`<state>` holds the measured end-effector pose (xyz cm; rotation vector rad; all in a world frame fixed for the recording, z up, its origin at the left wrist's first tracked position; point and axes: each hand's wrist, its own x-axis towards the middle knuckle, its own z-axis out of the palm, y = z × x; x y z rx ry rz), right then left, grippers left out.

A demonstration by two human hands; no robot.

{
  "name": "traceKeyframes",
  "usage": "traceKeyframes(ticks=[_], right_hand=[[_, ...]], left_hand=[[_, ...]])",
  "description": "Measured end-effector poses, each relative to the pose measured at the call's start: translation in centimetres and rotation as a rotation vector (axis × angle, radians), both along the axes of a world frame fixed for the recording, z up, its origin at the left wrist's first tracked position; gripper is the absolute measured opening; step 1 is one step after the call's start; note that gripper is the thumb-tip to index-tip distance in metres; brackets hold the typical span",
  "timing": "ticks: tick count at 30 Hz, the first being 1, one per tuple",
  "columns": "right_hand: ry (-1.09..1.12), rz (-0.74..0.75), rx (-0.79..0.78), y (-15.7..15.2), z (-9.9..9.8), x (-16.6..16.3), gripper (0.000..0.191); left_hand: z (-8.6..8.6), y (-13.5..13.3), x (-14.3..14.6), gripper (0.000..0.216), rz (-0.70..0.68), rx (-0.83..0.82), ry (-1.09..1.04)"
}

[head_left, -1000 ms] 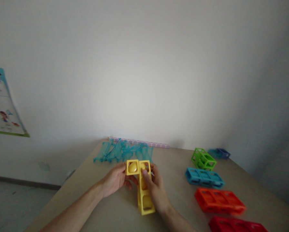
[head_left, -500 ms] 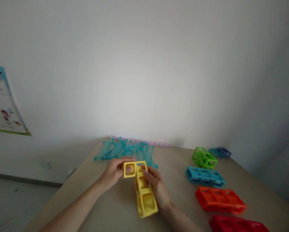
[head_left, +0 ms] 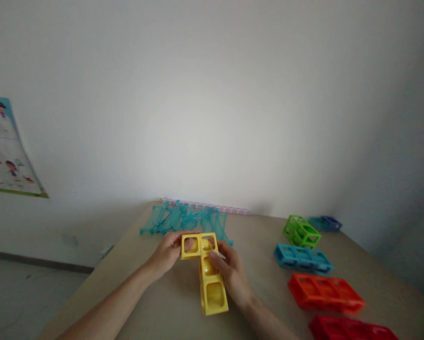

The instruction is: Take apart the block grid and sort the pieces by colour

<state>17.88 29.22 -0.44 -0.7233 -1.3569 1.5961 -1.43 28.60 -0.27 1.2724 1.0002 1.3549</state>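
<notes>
Both hands hold a yellow L-shaped block (head_left: 215,296) made of open-sided cubes, raised over the table. My left hand (head_left: 169,252) grips the single cube that sticks out at the upper left, its fingers behind and a fingertip showing through the opening. Around the long arm of the block, from the right, my right hand (head_left: 231,271) is closed with the thumb pressed on the front face. Behind my hands lies a crumpled teal mesh bag (head_left: 183,219) on the table.
On the right of the table (head_left: 254,278) stand a green open-frame block (head_left: 301,232), a blue block (head_left: 303,259), an orange block (head_left: 325,293) and a red block (head_left: 351,329). A dark blue piece (head_left: 330,224) is at the back. A purple patterned strip (head_left: 229,209) runs along the wall.
The yellow block has tilted slightly, so its front faces show more squarely to me. Both hands keep their hold on it.
</notes>
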Motion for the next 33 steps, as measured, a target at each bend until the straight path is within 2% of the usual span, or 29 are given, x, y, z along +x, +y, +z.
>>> traceKeyframes(ticks=[3,7,10,13,15,16,19,21,23,25,30,33], right_hand=[[0.095,0.020,-0.035,0.0,-0.2,-0.1,0.035],[0.188,-0.080,-0.214,0.3,-0.4,-0.3,0.044],[0.194,-0.122,-0.330,0.6,-0.2,-0.4,0.047],[0.172,-0.144,-0.364,0.7,-0.1,-0.5,0.048],[0.140,-0.152,-0.336,0.6,-0.3,-0.6,0.050],[0.118,-0.152,-0.315,0.6,-0.4,-0.6,0.051],[0.052,-0.143,-0.281,0.5,-0.6,-0.7,0.055],[0.014,-0.122,-0.279,0.5,-0.6,-0.7,0.051],[-0.061,-0.084,-0.271,0.4,-0.5,-0.6,0.042],[-0.140,-0.040,-0.256,0.4,-0.4,-0.6,0.042],[-0.149,-0.057,-0.222,0.1,-0.2,-0.5,0.043],[-0.141,-0.087,-0.209,0.2,-0.2,-0.4,0.041]], left_hand=[[-0.3,0.2,0.0,0.042,0.016,0.009,-0.042],[-0.2,0.3,-0.1,0.040,0.002,-0.041,-0.080],[0.1,0.1,-0.3,0.050,-0.108,-0.084,-0.200],[0.5,-0.4,-0.6,0.064,-0.246,-0.030,-0.265],[0.7,-0.8,-0.6,0.069,-0.275,0.023,-0.172],[0.8,-0.9,-0.5,0.068,-0.242,0.054,-0.089],[0.9,-1.1,-0.1,0.042,-0.073,0.209,0.225],[1.0,-1.1,0.1,0.023,0.002,0.314,0.372],[1.1,-1.1,0.0,0.016,0.069,0.358,0.412],[1.1,-1.0,-0.2,0.014,0.143,0.364,0.399],[1.0,-0.9,-0.6,0.023,0.059,0.433,0.534],[0.8,-0.8,-0.5,0.029,0.061,0.470,0.567]])
